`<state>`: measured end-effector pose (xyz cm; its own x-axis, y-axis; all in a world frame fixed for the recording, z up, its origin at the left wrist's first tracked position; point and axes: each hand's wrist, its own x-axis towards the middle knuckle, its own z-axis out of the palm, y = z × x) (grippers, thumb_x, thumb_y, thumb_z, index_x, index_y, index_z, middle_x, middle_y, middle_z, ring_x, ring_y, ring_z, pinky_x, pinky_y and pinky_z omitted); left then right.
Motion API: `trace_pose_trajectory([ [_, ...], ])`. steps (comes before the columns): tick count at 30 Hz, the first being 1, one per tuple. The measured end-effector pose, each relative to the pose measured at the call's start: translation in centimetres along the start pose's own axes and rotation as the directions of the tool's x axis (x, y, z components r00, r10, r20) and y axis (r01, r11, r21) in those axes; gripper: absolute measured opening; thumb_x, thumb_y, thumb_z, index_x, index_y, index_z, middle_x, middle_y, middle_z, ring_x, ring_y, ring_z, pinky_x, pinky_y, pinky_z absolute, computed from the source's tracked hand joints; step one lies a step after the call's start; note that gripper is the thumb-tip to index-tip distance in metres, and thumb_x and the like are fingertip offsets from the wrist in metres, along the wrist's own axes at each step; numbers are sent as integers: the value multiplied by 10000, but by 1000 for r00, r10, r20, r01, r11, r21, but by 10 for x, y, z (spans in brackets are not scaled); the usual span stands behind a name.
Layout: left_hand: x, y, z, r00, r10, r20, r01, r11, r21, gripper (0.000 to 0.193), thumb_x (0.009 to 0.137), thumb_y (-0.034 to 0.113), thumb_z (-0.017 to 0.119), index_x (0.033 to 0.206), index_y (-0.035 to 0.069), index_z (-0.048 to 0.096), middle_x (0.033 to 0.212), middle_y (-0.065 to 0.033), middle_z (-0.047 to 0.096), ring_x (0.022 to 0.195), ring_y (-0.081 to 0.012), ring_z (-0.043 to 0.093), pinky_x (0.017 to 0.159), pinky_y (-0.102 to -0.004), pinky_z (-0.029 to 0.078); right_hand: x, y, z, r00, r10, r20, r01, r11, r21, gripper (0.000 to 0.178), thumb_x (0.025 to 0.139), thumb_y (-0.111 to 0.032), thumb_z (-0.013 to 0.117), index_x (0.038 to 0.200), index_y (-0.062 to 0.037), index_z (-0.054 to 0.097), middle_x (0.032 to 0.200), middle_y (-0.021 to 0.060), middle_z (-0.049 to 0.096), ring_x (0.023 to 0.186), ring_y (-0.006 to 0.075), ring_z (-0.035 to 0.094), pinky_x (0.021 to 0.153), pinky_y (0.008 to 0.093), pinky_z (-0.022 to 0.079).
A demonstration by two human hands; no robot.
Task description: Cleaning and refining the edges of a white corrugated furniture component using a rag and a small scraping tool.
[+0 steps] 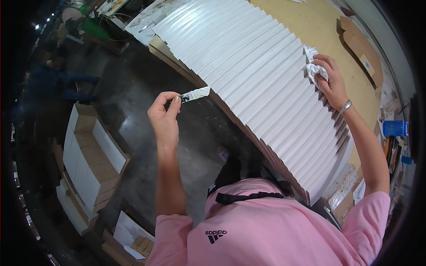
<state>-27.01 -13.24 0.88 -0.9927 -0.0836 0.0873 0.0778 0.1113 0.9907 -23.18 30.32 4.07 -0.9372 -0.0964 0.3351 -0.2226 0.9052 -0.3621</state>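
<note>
Long, narrow white strips [262, 84] lie side by side across a table, their ends forming a stepped edge. To the left of them, my left hand [165, 116] pinches a small dark-handled tool [194, 94] between thumb and fingers. Its flat, blade-like end looks white, and the tip reaches the near left edge of the strips; whether it touches them I cannot tell. At the strips' right ends, my right hand [332, 82] is closed on a crumpled white cloth [316, 72]. Part of the cloth is hidden under the fingers.
Tan board [306, 17] covers the table beyond the strips, with a brown cardboard piece [361, 51] on it. A blue box [395, 128] stands at the far right. White-sided stacked panels [88, 155] stand on the floor at left. Another person [57, 82] is at the dim upper left.
</note>
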Motion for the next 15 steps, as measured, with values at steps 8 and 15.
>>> trace_pose_trajectory([
  [8, 14, -8, -6, 997, 56, 50, -58, 998, 39, 35, 906, 13, 644, 924, 6, 673, 739, 81, 499, 664, -14, 385, 583, -192, 287, 1, -1, -1, 1000, -27, 8, 27, 1000, -12, 344, 805, -73, 565, 1147, -69, 602, 1269, 105, 566, 1179, 317, 523, 992, 369, 429],
  [15, 15, -2, -6, 994, 18, 108, -22, 999, 43, 47, 896, -1, 646, 937, -13, 668, 751, 48, 529, 682, -34, 445, 612, -186, 324, 1, 2, -1, 999, -36, 12, 36, 999, -30, 355, 808, -84, 558, 1159, -69, 599, 1274, 107, 565, 1180, 317, 525, 992, 368, 431],
])
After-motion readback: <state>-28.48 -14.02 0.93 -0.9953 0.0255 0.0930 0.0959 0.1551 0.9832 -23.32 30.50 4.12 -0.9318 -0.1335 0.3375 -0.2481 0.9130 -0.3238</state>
